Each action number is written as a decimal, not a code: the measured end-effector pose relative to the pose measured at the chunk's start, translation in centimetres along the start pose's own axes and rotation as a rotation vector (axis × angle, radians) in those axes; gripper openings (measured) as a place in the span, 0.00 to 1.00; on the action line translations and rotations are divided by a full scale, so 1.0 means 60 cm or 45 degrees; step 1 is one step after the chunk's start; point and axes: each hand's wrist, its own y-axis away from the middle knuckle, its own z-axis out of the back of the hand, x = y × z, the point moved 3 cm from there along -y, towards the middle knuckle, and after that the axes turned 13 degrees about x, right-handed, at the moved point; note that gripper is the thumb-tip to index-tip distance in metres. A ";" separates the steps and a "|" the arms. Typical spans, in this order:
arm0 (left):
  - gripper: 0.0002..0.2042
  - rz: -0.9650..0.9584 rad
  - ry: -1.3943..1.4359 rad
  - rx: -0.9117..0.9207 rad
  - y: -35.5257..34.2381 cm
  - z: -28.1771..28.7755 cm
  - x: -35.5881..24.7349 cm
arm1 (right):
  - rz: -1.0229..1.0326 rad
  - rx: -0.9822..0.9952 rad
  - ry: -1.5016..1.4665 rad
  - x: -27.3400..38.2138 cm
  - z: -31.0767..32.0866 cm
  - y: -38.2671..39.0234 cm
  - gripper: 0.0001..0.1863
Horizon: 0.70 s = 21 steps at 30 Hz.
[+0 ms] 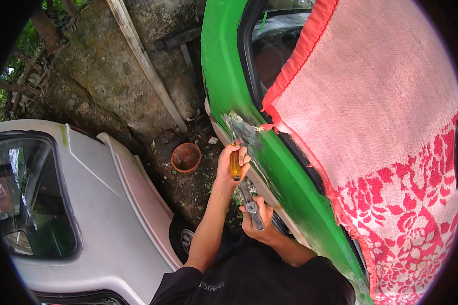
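Observation:
My left hand (232, 165) is wrapped round the amber handle of a screwdriver (235, 170). Its shaft points away from me, toward a scraped, grey patch (247, 132) with flaking paint on the green car body (224, 76); whether the tip touches the metal is too small to tell. Closer to me, my right hand (257, 217) is closed round a hammer (252, 208), whose worn grey metal head lies just behind the screwdriver's handle end. Most of the hammer's handle is hidden by my fingers.
A pink and red floral blanket (361, 117) drapes over the green car's window side. At left stands a silver-white car (107, 203). A terracotta pot (187, 157) sits on the dirt between them, and a wooden plank (147, 66) leans against the mossy wall (96, 76).

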 end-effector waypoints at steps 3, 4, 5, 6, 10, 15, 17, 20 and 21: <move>0.04 -0.010 0.028 -0.006 0.000 0.002 0.003 | 0.082 -0.001 0.048 0.009 0.003 -0.008 0.15; 0.04 -0.009 0.036 -0.003 -0.001 0.002 0.003 | 0.139 -0.037 0.074 0.011 0.006 -0.009 0.15; 0.04 -0.003 0.028 -0.005 0.000 0.002 0.002 | 0.196 -0.072 0.101 0.013 0.007 -0.010 0.15; 0.04 0.004 0.019 -0.006 -0.001 0.002 0.000 | 0.110 -0.033 0.144 0.003 0.002 -0.012 0.15; 0.02 0.061 0.020 -0.036 -0.008 0.009 -0.005 | -0.020 0.019 0.205 -0.019 -0.007 -0.010 0.15; 0.02 0.033 0.015 -0.044 -0.011 0.007 0.002 | 0.139 -0.034 0.179 0.013 0.009 -0.005 0.15; 0.01 0.031 -0.003 -0.033 -0.013 0.009 0.005 | -0.037 0.058 0.242 -0.015 -0.004 -0.018 0.14; 0.01 0.020 -0.021 -0.047 -0.014 0.005 0.001 | -0.063 0.023 0.147 -0.007 0.000 -0.015 0.14; 0.01 0.021 -0.010 -0.059 -0.013 0.002 0.002 | -0.003 -0.025 0.133 0.000 0.006 -0.009 0.14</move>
